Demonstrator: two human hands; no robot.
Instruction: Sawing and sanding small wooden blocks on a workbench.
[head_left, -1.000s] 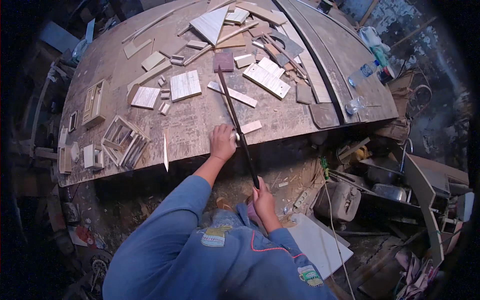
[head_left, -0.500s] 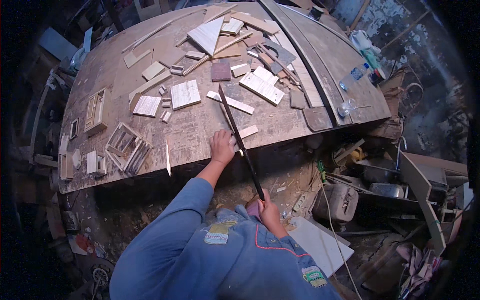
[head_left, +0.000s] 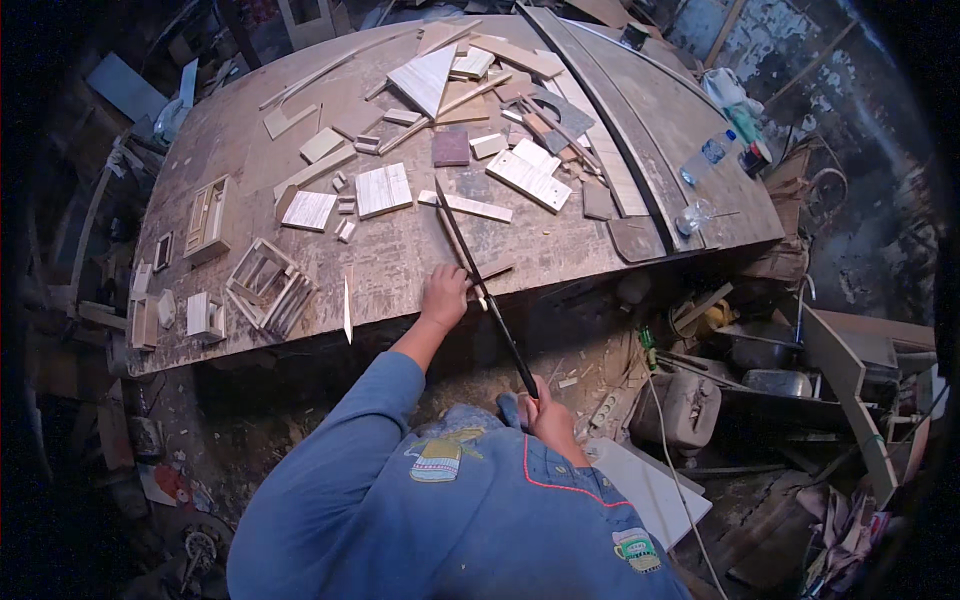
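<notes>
My right hand (head_left: 553, 422), low and just off the table's front edge, is closed round the black handle of a long thin saw (head_left: 508, 338), seen nearly edge-on. Its narrow blade slants up and left over the tabletop. At the table edge, beside the blade, my left hand (head_left: 445, 295) bends its fingers over a small wood strip (head_left: 494, 273), which shows as a dark sliver right of the saw. A slim pale stick (head_left: 460, 245) runs along the blade's left side. Farther in lies a flat pale strip (head_left: 480, 208), touched by neither hand.
Several boards and offcuts (head_left: 528, 178) cover the far middle of the worktable (head_left: 390, 270). Small wooden frames (head_left: 270, 285) stand at left. Long rails (head_left: 625, 150) and a water bottle (head_left: 707, 157) are at right. Below sit a jerrycan (head_left: 675, 407), a cable and a white board (head_left: 645, 490).
My right hand has shifted slightly right with the saw handle. The strip under my left hand showed a pale face before and now shows a dark, thinner side. The whole view has shifted a little.
</notes>
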